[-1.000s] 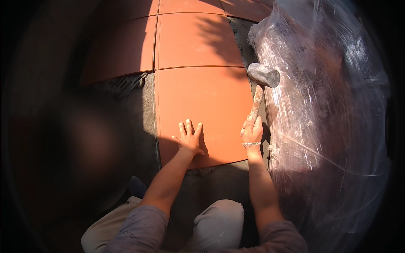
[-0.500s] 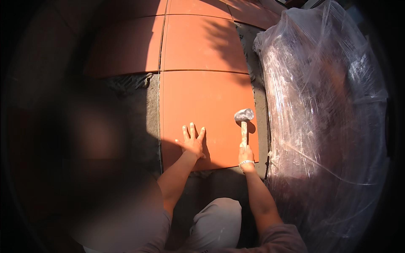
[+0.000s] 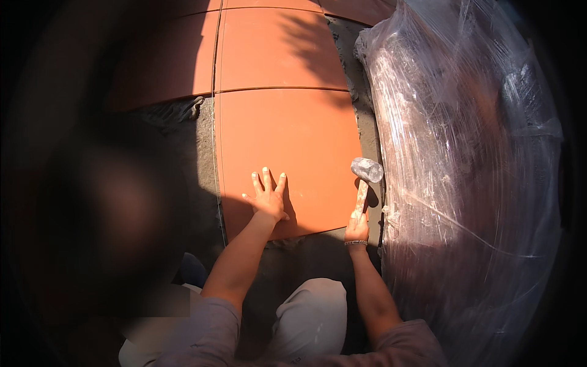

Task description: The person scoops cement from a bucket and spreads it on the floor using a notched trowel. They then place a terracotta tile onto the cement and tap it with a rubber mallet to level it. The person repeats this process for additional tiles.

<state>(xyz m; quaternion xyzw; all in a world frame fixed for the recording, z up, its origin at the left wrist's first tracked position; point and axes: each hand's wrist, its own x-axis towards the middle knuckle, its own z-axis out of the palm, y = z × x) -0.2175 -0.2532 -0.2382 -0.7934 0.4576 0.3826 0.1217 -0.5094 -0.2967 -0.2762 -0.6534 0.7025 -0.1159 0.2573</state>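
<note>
A square terracotta-coloured tile [image 3: 284, 131] lies in front of me, edge to edge with similar tiles [image 3: 272, 49] beyond it. My left hand [image 3: 266, 197] rests on its lower middle with fingers spread, partly in sunlight. By the tile's right edge, my right hand [image 3: 356, 227] is wrapped round the wooden handle of a mallet [image 3: 367, 170]. The mallet's grey, cylindrical head sits at that edge, casting a shadow; whether it touches the tile I cannot tell.
Bare grey mortar [image 3: 205, 140] borders the tile at left, with a rougher strip along its right side. A large bundle wrapped in clear plastic [image 3: 458, 171] takes up the right side. My bent knee [image 3: 312, 312] is at the bottom; the left periphery is dark and blurred.
The mallet head came down from above the tile's upper right edge to lower down, then shifted slightly right onto the edge. My left hand stayed spread on the tile.
</note>
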